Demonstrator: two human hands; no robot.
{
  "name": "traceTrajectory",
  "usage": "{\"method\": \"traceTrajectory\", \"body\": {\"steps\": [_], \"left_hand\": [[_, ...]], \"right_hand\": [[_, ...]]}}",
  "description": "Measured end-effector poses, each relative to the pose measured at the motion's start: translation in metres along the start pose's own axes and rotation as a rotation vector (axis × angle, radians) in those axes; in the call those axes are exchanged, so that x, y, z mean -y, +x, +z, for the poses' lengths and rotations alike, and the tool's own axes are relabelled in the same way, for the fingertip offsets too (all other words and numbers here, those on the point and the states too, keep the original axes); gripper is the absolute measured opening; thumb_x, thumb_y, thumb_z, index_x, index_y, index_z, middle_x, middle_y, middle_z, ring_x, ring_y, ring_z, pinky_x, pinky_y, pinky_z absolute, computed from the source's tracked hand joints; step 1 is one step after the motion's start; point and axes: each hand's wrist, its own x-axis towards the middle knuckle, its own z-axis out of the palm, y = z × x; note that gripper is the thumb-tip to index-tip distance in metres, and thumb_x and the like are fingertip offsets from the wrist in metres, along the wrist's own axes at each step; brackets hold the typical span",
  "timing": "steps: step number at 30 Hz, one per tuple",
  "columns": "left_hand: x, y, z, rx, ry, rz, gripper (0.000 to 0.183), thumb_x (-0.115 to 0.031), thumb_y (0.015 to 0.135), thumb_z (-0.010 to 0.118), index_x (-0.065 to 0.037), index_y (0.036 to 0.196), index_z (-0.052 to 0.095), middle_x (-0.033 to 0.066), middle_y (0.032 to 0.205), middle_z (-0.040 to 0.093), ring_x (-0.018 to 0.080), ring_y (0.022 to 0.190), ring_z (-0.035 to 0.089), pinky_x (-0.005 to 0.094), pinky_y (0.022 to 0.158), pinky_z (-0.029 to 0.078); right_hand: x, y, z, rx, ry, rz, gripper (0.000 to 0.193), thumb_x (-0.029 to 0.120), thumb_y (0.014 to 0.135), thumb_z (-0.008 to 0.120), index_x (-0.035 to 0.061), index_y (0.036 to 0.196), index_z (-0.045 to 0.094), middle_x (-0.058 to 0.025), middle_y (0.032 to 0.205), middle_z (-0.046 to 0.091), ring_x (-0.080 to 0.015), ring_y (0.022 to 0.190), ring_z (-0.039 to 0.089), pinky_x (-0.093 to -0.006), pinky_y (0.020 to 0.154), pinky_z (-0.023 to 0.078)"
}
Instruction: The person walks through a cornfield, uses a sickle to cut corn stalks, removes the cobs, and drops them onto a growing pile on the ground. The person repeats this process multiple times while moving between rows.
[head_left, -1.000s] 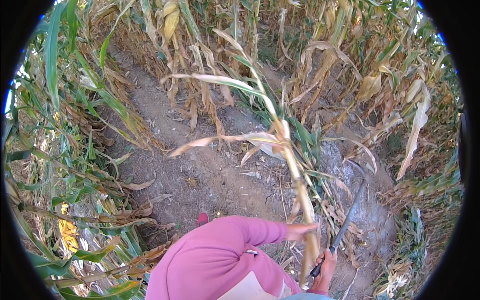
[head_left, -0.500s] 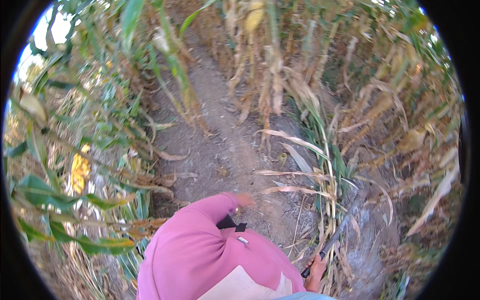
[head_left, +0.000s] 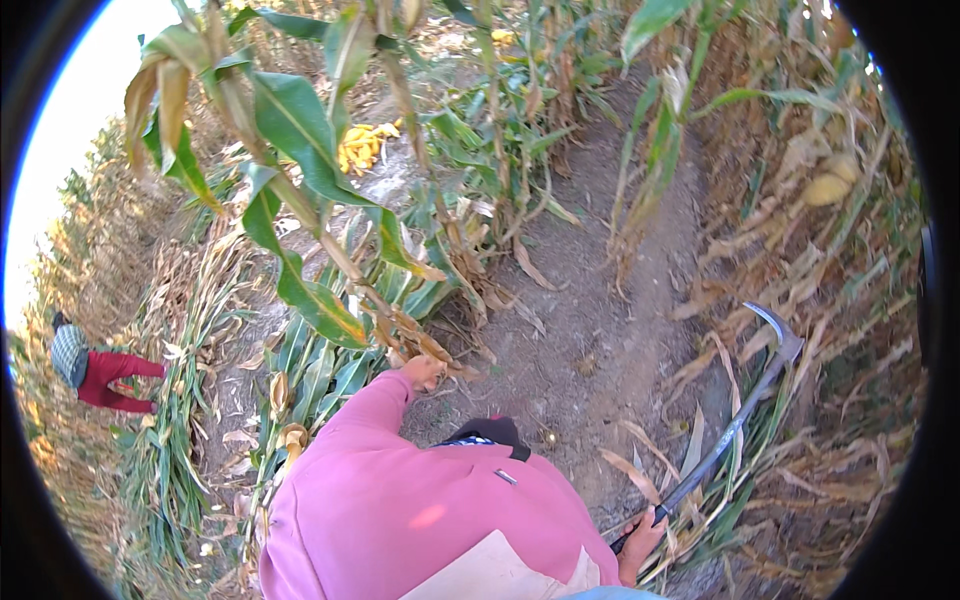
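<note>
My left hand (head_left: pixel 422 371), at the end of a pink sleeve, grips a cut maize stalk (head_left: pixel 300 190) with green and dry leaves that leans up and to the left. At the lower right my right hand (head_left: pixel 640 545) is closed on the dark handle of a long sickle (head_left: pixel 735 420). Its shaft runs up to the right and its curved blade (head_left: pixel 775 325) hangs over dry leaves beside the dirt path.
A bare dirt path (head_left: pixel 590 300) runs up the middle between rows of standing maize (head_left: pixel 650 150). Cut stalks lie in a swath on the left (head_left: pixel 190 400). A person in red (head_left: pixel 95 370) bends over at the far left. Yellow cobs (head_left: pixel 365 145) lie at the top.
The view has swung to the left. My left hand now carries the cut stalk over to the left side, and the sickle has swung out to the right, away from the stalk.
</note>
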Motion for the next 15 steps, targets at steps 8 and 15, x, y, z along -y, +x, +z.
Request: {"method": "traceTrajectory", "body": {"steps": [8,15], "left_hand": [[0.000,-0.020,-0.078,-0.148,-0.344,-0.184,0.040,-0.039,0.090,0.052,-0.003,0.108,0.052,0.0084,0.080,0.062,0.0174,0.071,0.063,0.0302,0.057,0.046],[-0.098,-0.040,-0.155,-0.231,-0.555,0.259,0.034,-0.030,0.091,0.053,-0.001,0.109,0.052,0.0099,0.091,0.062,0.0157,0.076,0.062,0.0272,0.069,0.048]], "right_hand": [[-0.026,0.015,0.068,0.240,-0.222,0.007,0.017,0.019,0.089,0.051,0.0045,0.096,0.044,-0.0015,0.056,0.041,-0.0109,0.040,0.042,-0.0259,0.036,0.033],[-0.025,0.016,0.148,0.376,-0.376,-0.094,0.018,0.020,0.088,0.054,0.0047,0.085,0.045,-0.0016,0.055,0.043,-0.0098,0.045,0.042,-0.0259,0.041,0.033]]}}
